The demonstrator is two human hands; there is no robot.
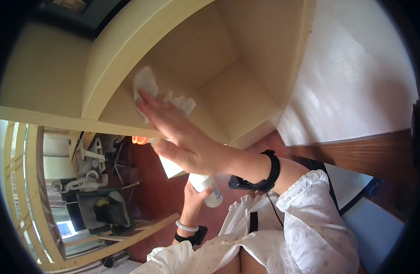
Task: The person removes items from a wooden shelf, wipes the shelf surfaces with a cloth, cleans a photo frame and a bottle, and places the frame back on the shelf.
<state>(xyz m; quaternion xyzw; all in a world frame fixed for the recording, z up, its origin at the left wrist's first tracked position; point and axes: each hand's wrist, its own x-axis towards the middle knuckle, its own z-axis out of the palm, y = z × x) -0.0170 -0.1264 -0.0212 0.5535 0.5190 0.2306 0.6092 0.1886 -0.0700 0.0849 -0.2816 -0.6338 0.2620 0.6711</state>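
My right hand (pixel 173 128) reaches up into a pale wooden shelf compartment (pixel 239 98). Beneath its outstretched fingers is a crumpled white tissue (pixel 145 82), held against the compartment's lower board; part of the tissue sticks out on both sides of the fingers. Lower down, my left hand (pixel 195 195) is wrapped round a white spray bottle (pixel 214 198). An orange nozzle (pixel 140 139) shows beyond my right thumb, while my right hand hides much of the bottle's top.
A pale wooden railing (pixel 32 182) runs down the left side. Beyond it are a dark chair (pixel 100 212) and white stands on a reddish floor (pixel 155 196). A glossy white wall panel (pixel 351 77) rises at right above a brown wooden ledge (pixel 356 150).
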